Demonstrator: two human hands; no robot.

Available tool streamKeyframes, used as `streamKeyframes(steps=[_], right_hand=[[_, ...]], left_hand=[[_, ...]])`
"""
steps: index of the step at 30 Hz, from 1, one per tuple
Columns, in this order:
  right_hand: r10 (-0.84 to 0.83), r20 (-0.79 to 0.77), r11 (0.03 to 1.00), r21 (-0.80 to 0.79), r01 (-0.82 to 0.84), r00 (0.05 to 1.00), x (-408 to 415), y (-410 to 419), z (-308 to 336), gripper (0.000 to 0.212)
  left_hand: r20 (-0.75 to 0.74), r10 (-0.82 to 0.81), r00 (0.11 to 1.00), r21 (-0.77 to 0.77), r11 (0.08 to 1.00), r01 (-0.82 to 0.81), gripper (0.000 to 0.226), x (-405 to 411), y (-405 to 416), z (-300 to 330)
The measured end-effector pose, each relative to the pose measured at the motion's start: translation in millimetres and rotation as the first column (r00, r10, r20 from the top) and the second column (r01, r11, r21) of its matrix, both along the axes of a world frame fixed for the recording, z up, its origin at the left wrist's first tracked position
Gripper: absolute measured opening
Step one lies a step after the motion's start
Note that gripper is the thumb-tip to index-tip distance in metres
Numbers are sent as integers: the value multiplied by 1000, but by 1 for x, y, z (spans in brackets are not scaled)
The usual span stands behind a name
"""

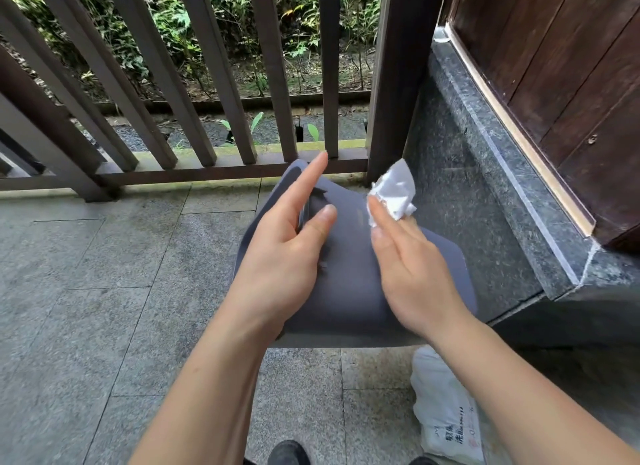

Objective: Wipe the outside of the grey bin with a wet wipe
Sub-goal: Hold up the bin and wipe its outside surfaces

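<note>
The grey bin [349,274] is sitting tipped in the middle of the frame, raised off the stone-tiled floor [104,291] in front of the dark wooden railing [194,94], with one broad flat side turned up toward the camera. The left hand [287,257] is bracing it at the left edge, the thumb lying on the upward face, the index finger sticking straight out toward the railing, and the other fingers seemingly curling around the rim, though that part is hidden. The right hand [412,267] is lying flat on the right half of that same face, and it's pinching a crumpled white wet wipe [394,193] under its fingertips near the far end of the bin.

Judging by how easily one hand is propping it, this bin looks like light, thin plastic: stiff enough to press against, but smooth and likely to go slippery once damp. So the rim looks like the sensible place to grip, leaving the panels free for wiping. The wipe itself is soft and bunched, so it may want spreading flatter to cover more surface.

Off to the right, a dark granite ledge [502,160] is running under a brown wooden door [571,66], and a white plastic bag [446,412] is lying on the floor near the person's shoes.
</note>
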State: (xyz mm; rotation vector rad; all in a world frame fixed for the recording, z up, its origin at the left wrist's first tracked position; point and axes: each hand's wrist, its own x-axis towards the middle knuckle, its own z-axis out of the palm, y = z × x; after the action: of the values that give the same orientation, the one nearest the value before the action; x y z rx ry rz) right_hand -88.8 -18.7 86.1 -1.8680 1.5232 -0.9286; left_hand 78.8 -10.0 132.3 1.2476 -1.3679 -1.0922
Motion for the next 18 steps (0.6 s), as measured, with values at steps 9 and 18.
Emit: streamKeyframes(steps=[9, 18], right_hand=[[173, 10, 960, -227, -166, 985, 15, 12, 1, 45], [185, 11, 975, -128, -182, 983, 23, 18, 4, 56]], left_hand=[[-35, 36, 999, 10, 999, -36, 56, 8, 0, 3], [-34, 9, 999, 53, 999, -7, 55, 2, -3, 2]])
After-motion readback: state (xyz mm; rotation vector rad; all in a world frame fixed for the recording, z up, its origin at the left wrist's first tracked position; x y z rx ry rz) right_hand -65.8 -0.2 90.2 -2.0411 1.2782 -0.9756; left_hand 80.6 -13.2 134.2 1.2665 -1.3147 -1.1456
